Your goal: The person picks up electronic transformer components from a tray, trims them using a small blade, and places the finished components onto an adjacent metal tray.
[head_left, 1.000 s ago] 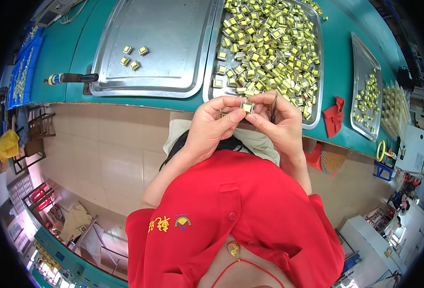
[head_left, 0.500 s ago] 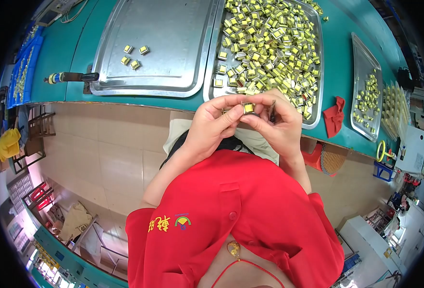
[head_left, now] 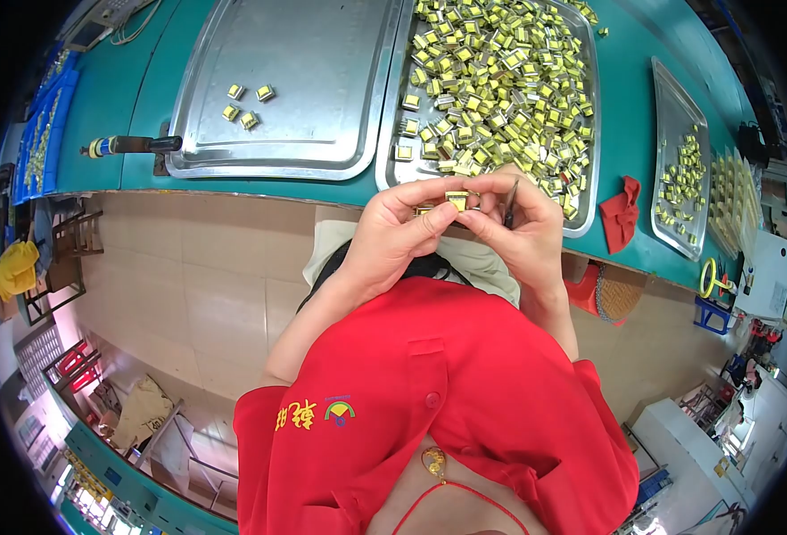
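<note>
Between my two hands is a small yellow-taped transformer (head_left: 457, 200), held at the front edge of the bench. My left hand (head_left: 398, 227) is closed, thumb and fingers pinching the transformer from the left. A second yellow piece (head_left: 424, 210) shows partly inside the left fingers. My right hand (head_left: 527, 227) is closed too, its thumb and fingertips on the same transformer's right side. A dark, thin pointed tool (head_left: 511, 201) is tucked in the right fingers; its exact kind is unclear. Just beyond the hands, a metal tray (head_left: 391, 116) carries a heap of similar transformers.
Another metal tray (head_left: 295, 53) on the left bears several transformers. A handled tool (head_left: 135, 144) lies beside it. On the right are a red cloth (head_left: 621, 216) and a smaller tray (head_left: 670, 98) of transformers. Blue bins (head_left: 41, 143) stand far left on the green bench (head_left: 166, 58).
The transformer has turned slightly and moved a little left in my fingers. The dark tool in my right hand now points more upward. Both hands stay in nearly the same place.
</note>
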A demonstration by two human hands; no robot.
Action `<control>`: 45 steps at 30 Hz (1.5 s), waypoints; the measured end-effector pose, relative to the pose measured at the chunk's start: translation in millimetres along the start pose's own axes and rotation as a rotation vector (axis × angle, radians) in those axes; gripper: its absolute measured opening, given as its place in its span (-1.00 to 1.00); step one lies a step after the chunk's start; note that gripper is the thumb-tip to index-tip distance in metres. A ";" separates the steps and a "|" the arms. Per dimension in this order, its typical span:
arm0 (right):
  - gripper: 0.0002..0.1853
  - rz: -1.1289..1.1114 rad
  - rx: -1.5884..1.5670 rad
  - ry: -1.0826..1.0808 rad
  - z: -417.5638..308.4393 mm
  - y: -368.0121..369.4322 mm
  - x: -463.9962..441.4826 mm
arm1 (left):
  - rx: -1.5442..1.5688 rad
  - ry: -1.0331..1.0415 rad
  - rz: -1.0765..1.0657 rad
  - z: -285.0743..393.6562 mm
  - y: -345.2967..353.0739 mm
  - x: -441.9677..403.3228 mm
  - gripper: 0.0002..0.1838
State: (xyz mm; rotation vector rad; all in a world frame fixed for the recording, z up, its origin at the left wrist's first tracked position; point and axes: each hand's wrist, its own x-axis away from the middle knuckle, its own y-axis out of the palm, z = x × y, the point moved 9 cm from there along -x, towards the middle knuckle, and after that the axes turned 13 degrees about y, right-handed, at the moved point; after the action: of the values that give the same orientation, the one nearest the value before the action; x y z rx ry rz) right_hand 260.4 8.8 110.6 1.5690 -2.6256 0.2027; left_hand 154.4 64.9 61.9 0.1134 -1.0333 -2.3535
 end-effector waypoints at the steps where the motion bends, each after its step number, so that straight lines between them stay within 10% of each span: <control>1: -0.70 0.000 -0.016 0.005 0.4 0.4 -0.1 | -0.008 0.002 -0.003 -0.1 -0.5 0.0 -0.66; 11: -0.71 0.159 0.048 -0.004 -0.1 -33.2 4.2 | -0.310 0.279 0.044 22.7 -7.4 -2.5 -0.61; 28: -0.65 0.450 0.674 -0.046 -13.4 -64.1 -3.3 | -0.011 0.176 0.099 18.3 -6.6 -3.9 -0.67; 45: -0.77 0.427 0.502 0.030 -9.9 -77.0 -13.8 | 0.072 0.046 0.008 8.6 -4.2 -10.1 -0.84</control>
State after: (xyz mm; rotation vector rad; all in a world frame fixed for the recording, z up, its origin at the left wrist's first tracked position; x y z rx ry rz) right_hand 334.7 -13.8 124.3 1.0441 -3.0052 0.9655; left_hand 158.4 78.1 63.5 0.1893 -1.0944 -2.2965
